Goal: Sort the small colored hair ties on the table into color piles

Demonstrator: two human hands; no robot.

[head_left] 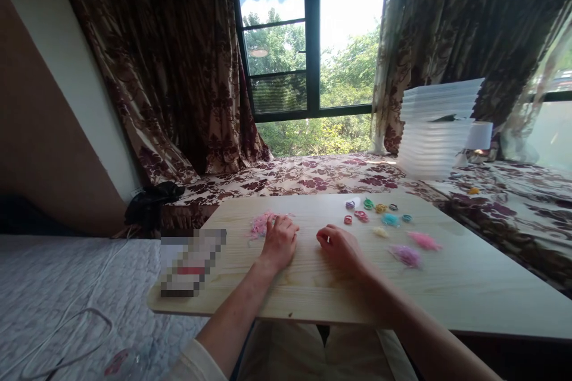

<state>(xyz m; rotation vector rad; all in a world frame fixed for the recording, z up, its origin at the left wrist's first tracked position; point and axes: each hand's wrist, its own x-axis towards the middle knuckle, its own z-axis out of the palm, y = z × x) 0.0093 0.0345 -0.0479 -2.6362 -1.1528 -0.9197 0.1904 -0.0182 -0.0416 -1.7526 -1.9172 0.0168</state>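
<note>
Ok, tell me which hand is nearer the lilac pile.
Right. The right hand is left of the lilac pile, not touching it; the left hand is farther left, at the edge of the mixed pile.

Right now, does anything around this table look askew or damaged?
The white ribbed object beyond the table, on the right, looks odd: a dark, jagged gap interrupts its side. I can't tell whether it's torn.

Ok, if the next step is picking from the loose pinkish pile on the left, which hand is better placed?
Probably the left: the left hand is at the edge of the pinkish pile, while the right hand is farther off, across a stretch of table.
</note>
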